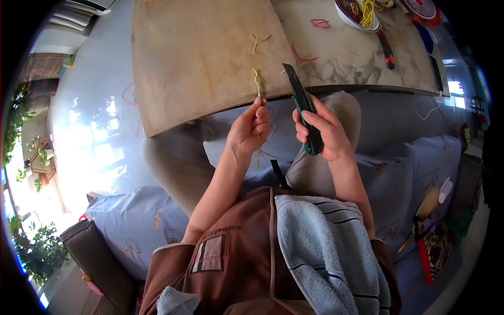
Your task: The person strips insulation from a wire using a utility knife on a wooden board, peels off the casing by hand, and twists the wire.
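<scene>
Just off the front edge of the wooden board [210,58], my left hand [251,126] pinches a yellow-green cord [256,79]. One end of the cord stands up over the board and a strand hangs below my fingers. My right hand [328,126] is wrapped round a green and black utility knife [304,107], its dark blade pointing up and slightly left. The blade and the cord are apart. Another short yellow cord piece [256,44] lies farther back on the board.
Red cord pieces [319,23] lie on the marble-patterned tabletop [336,58]. At the back right are a bowl [344,16] with yellow cords and a red and black tool [386,50]. A light blue towel [315,252] lies over my apron.
</scene>
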Demonstrator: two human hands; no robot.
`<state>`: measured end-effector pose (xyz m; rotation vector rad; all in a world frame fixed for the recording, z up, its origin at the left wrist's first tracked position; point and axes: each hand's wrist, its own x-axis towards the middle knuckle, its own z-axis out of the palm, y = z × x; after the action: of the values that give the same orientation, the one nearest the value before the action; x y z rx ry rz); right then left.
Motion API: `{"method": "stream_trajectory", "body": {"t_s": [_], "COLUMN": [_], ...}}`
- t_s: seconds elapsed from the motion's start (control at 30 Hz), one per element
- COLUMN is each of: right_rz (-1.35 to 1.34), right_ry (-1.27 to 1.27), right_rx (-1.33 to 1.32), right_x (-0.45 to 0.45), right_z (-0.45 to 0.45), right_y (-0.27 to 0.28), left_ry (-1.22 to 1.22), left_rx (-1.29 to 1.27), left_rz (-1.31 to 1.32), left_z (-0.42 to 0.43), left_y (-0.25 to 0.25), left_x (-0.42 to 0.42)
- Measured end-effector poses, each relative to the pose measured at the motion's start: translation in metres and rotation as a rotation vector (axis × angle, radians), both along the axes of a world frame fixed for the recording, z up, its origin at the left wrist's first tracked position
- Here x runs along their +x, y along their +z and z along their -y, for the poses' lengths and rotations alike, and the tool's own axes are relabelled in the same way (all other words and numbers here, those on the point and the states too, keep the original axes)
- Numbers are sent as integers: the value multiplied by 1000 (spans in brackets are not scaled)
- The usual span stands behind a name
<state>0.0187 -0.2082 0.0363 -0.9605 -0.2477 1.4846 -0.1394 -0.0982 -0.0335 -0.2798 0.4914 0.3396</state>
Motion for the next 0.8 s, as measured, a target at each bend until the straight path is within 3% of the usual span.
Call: {"method": "stream_trajectory", "body": {"t_s": [0.13, 0.23, 0.27, 0.37, 0.47, 0.67, 0.8], "right_rz": [225, 665, 1057, 1740, 2106, 2220, 2235], "right_ry": [41, 8, 41, -3, 71, 98, 106], "right_rx": [19, -67, -150, 75, 225, 299, 363], "right_x": [5, 14, 17, 18, 24, 16, 20], "right_z": [-3, -9, -11, -16, -20, -28, -32], "right_y": [-5, -13, -10, -11, -24, -25, -33], "left_ry": [-27, -65, -79, -91, -59, -46, -58], "left_rx": [13, 114, 167, 245, 213, 233, 441], "left_rz": [-68, -133, -154, -156, -162, -109, -314], "left_z": [2, 10, 12, 15, 13, 9, 11], "left_y": [6, 15, 17, 18, 11, 6, 15], "left_x": [1, 0, 1, 2, 5, 2, 7]}}
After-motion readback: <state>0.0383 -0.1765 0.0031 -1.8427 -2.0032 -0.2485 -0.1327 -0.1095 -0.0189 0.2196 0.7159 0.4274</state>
